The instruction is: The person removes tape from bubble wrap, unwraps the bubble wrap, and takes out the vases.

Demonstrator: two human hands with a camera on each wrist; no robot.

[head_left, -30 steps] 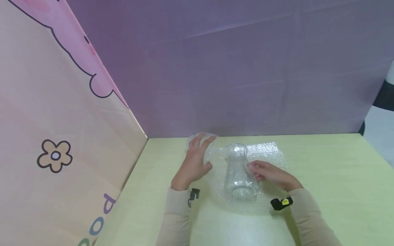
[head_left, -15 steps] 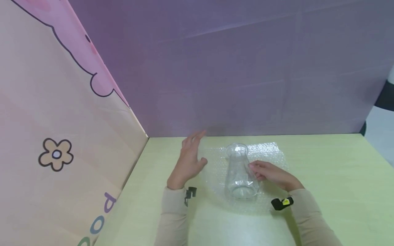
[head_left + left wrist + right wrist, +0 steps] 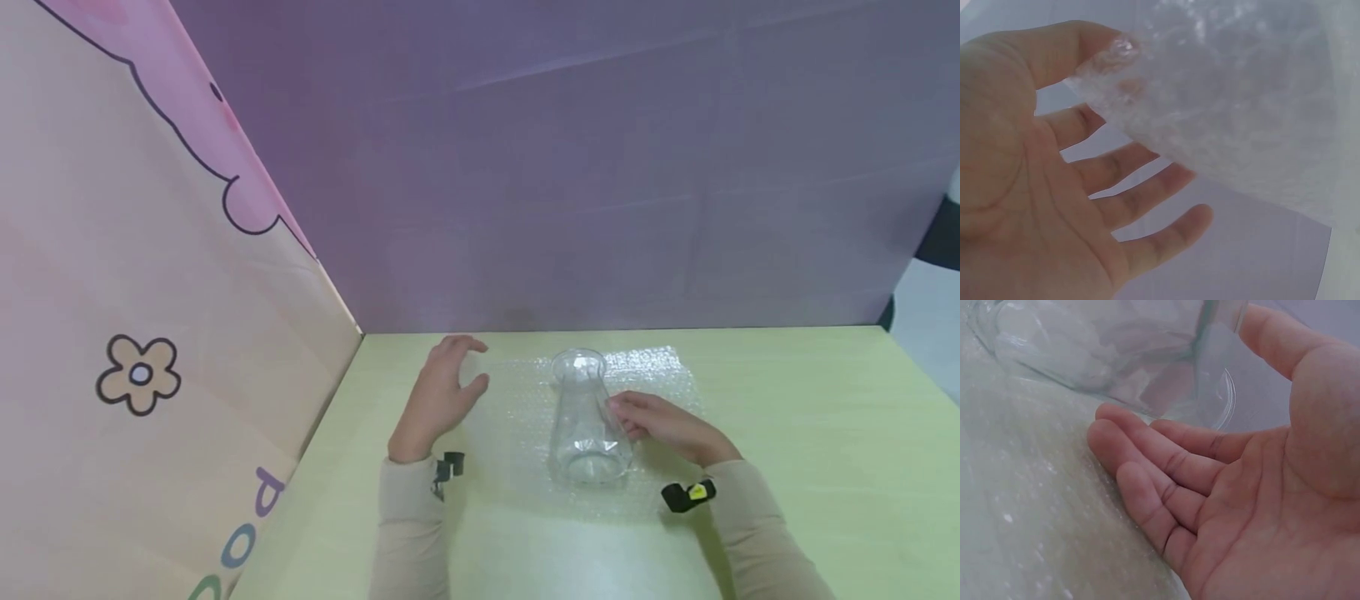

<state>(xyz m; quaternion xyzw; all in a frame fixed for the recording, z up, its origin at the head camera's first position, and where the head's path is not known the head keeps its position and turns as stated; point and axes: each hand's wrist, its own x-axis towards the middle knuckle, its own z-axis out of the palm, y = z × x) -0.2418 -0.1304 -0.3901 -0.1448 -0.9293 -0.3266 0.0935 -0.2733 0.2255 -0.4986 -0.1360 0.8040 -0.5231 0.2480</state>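
- The glass vase (image 3: 588, 417) is on the bubble wrap (image 3: 660, 375), right of the middle of the head view, its mouth away from the person and its wide base nearer; whether it stands fully upright or leans is hard to tell.
- It will likely handle as stiff, smooth and rather slippery, moderate in weight and easily chipped, the rim above all.
- The narrowing part below the rim looks the surest place to take hold, with 1 hand under or around the base for support.
- As a container it shows nothing inside, and no stopper covers its mouth.
- The right hand (image 3: 667, 425) holds the vase lightly about midway up its right side, thumb and loosely bent fingers at the glass.
- The wrap should be very light, soft and springy, best taken by an edge between thumb and fingers.
- The left hand (image 3: 438, 400) is at the wrap's left edge, its fingers spread and a gap between thumb and fingertips; in the left wrist view the sheet overlaps the thumb tip, and whether they touch I cannot tell.
- Beneath lies the pale green counter (image 3: 795, 433); behind it hangs a purple backdrop (image 3: 585, 167), and on the left stands a panel with 1 flower drawing (image 3: 140, 375).
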